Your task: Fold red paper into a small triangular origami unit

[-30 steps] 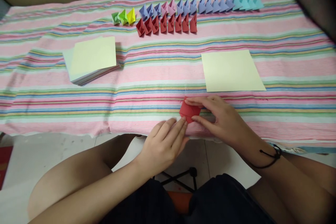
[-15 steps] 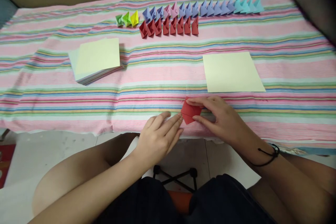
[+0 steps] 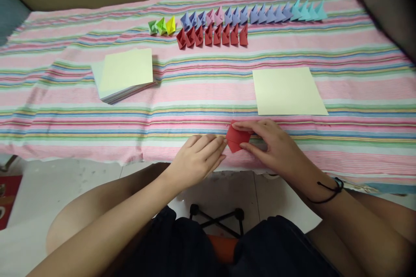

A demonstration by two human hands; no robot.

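Observation:
A small folded red paper piece [image 3: 236, 138] lies near the front edge of the striped cloth [image 3: 201, 91]. My right hand [image 3: 274, 147] pinches it between thumb and forefinger from the right. My left hand [image 3: 196, 160] rests flat just left of the piece, fingers stretched out and together, fingertips touching or nearly touching its left corner. A black cord circles my right wrist.
A single pale yellow sheet [image 3: 287, 91] lies behind my right hand. A stack of paper squares [image 3: 125, 73] sits at left. Rows of folded paper pieces run along the back: red [image 3: 212, 35], green and yellow [image 3: 161, 26], purple and pink [image 3: 234, 15], light blue [image 3: 308, 10].
My left hand has slid slightly left and back, flattening on the cloth beside the red piece. The right hand keeps its pinch. The view has shifted a little.

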